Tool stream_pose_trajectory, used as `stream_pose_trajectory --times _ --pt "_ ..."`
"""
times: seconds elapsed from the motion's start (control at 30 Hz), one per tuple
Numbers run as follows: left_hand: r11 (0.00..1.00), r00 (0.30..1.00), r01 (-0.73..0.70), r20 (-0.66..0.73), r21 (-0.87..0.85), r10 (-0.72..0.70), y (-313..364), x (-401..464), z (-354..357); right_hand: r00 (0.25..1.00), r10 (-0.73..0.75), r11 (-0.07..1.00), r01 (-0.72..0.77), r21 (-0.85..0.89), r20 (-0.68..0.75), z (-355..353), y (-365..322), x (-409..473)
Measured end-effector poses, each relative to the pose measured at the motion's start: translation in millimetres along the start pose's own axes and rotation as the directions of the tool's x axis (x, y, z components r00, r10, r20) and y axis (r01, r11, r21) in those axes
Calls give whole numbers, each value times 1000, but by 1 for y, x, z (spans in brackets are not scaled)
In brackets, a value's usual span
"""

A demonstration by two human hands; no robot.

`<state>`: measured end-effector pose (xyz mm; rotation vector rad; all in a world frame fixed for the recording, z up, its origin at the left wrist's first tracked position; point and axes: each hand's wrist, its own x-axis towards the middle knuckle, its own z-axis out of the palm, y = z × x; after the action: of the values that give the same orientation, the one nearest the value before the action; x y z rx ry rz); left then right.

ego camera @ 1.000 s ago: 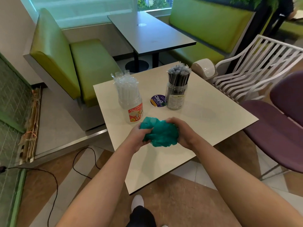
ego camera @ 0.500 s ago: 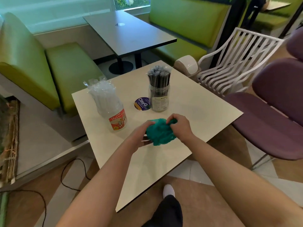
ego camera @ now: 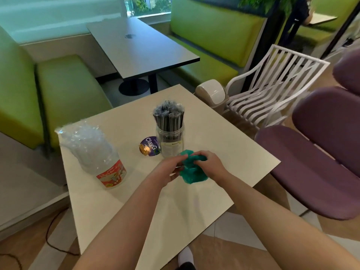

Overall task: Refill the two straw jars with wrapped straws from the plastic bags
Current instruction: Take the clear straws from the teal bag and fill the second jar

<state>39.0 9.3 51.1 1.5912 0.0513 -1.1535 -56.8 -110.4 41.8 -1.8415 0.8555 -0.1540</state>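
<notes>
A crumpled teal plastic bag [ego camera: 192, 172] rests on the cream table [ego camera: 229, 145], held between both hands. My left hand [ego camera: 167, 169] grips its left side and my right hand [ego camera: 209, 162] pinches its top right. Just behind it stands a clear jar [ego camera: 169, 142] packed with dark wrapped straws. Further left, a jar with a red label [ego camera: 111, 172] holds clear wrapped straws and leans left. A round purple lid [ego camera: 149, 146] lies flat beside the dark-straw jar.
A small beige bin [ego camera: 212, 93] sits past the table's far corner, next to a white slatted chair [ego camera: 268, 94]. Purple chairs [ego camera: 321, 152] stand to the right. A dark table [ego camera: 140, 47] and green benches [ego camera: 64, 90] lie behind. A black cable [ego camera: 52, 242] runs over the floor at left.
Both hands have squeezed the teal bag into a smaller bundle and carried it right, closer to the dark-straw jar. The camera has shifted, so the scene sits differently in view.
</notes>
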Motion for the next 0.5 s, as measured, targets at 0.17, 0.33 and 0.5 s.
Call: stream_pose_trajectory --times 0.17,0.33,0.5 --pt "993 992 105 63 54 -108 23 34 26 996 -8 992 18 122 -84 -35 -4 35" --pt "990 987 92 144 -106 -76 42 59 51 995 -41 985 56 162 -95 -62 1 69" --pt "980 994 -15 99 -199 35 64 85 75 1000 -23 977 24 213 -8 -85 2 106"
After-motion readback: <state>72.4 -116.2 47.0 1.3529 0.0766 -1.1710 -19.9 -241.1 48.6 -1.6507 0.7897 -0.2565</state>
